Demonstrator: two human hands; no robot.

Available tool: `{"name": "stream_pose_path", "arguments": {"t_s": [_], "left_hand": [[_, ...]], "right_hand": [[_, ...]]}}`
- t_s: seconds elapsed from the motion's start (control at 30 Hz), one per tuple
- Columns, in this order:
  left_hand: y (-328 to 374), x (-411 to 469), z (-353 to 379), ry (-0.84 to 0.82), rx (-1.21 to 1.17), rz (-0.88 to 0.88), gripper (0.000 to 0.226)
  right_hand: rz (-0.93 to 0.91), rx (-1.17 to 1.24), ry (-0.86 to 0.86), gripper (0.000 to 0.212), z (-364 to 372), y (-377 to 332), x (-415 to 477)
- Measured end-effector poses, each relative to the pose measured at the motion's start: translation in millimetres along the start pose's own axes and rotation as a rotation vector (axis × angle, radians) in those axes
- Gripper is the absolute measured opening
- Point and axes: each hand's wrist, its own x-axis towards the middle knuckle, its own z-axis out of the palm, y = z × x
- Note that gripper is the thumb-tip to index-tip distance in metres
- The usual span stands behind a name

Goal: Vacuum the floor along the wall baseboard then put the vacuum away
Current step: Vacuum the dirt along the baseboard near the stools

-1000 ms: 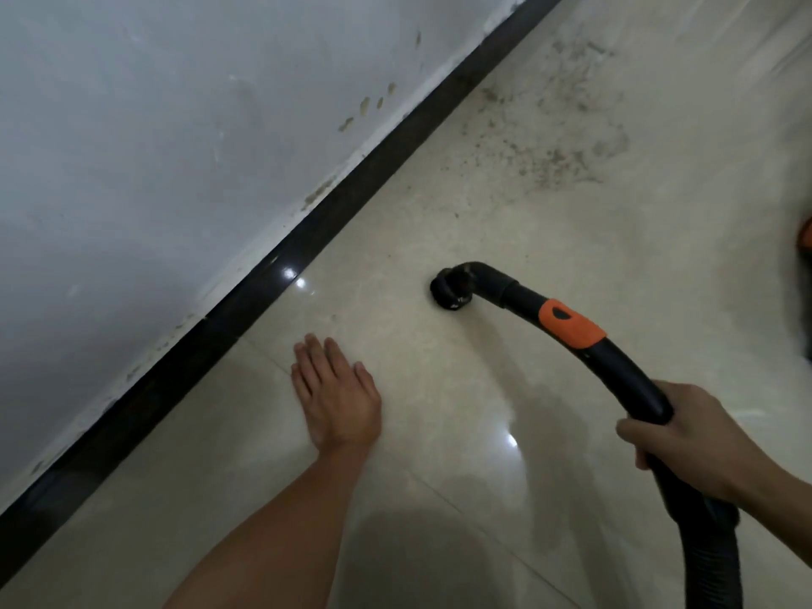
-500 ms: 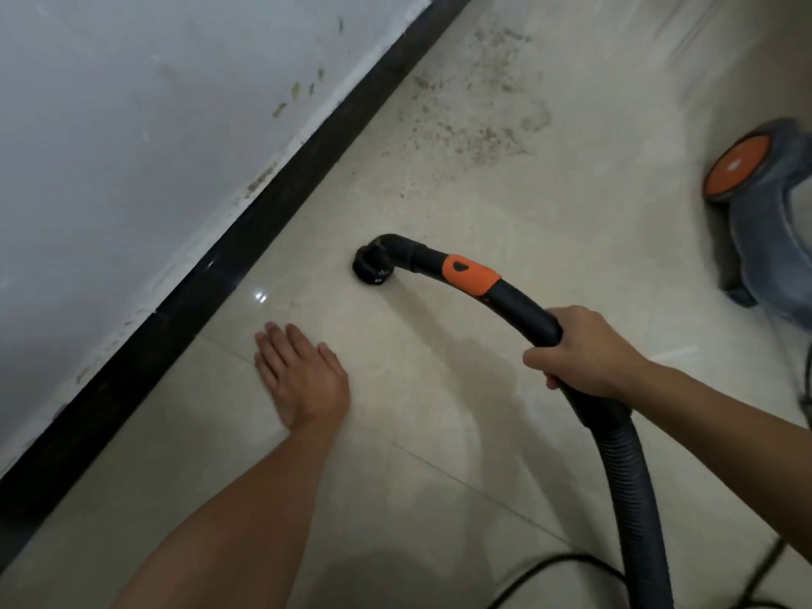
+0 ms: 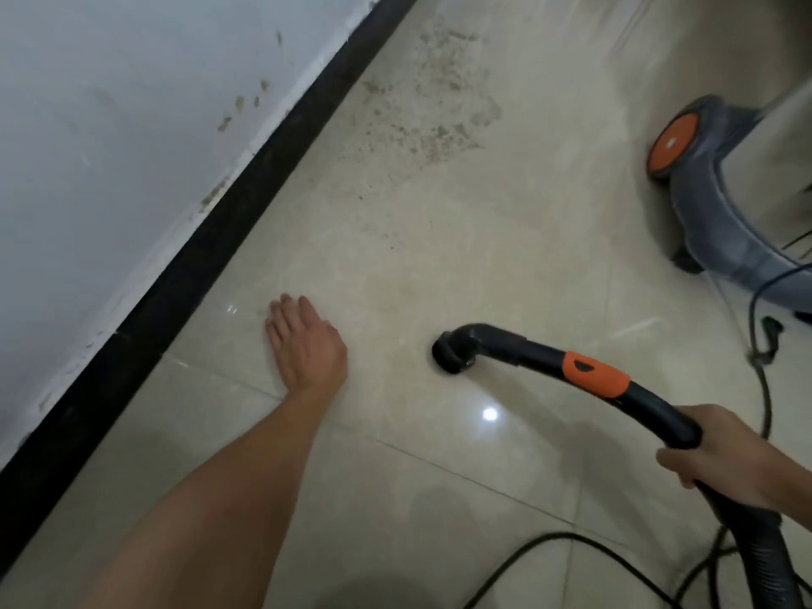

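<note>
My right hand [image 3: 725,454] grips the black curved vacuum handle [image 3: 602,380] with its orange band. The round black nozzle [image 3: 452,353] at the handle's tip rests on the beige tiled floor [image 3: 439,239]. My left hand [image 3: 307,345] lies flat on the floor, fingers together, left of the nozzle and a little off the black baseboard [image 3: 228,222]. A patch of dark dirt specks [image 3: 430,107] spreads over the tiles farther along, beside the baseboard. The grey vacuum body [image 3: 720,213] with an orange wheel stands at the right edge.
A grey-white wall [image 3: 110,125] with scuff marks rises above the baseboard on the left. A black ribbed hose [image 3: 755,560] and thin black cables [image 3: 571,542] trail across the floor at the lower right, near the vacuum body.
The nozzle has slid back from the baseboard side toward the right and nearer to me. My view has shifted, bringing more of the vacuum body in. My left hand stays flat on the floor.
</note>
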Motion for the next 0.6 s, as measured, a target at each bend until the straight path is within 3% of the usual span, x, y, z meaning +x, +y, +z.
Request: {"name": "stream_pose_path", "arguments": {"t_s": [0.27, 0.6], "left_hand": [[35.4, 56.1, 6.6, -0.013, -0.076, -0.234, 0.056], [41.7, 65.0, 24.3, 0.062, -0.001, -0.257, 0.057]], "right_hand": [[-0.034, 0.0, 0.152, 0.018, -21.4, -50.5, 38.7], [0.055, 0.188, 0.29, 0.017, -33.6, -141.2, 121.4]]}}
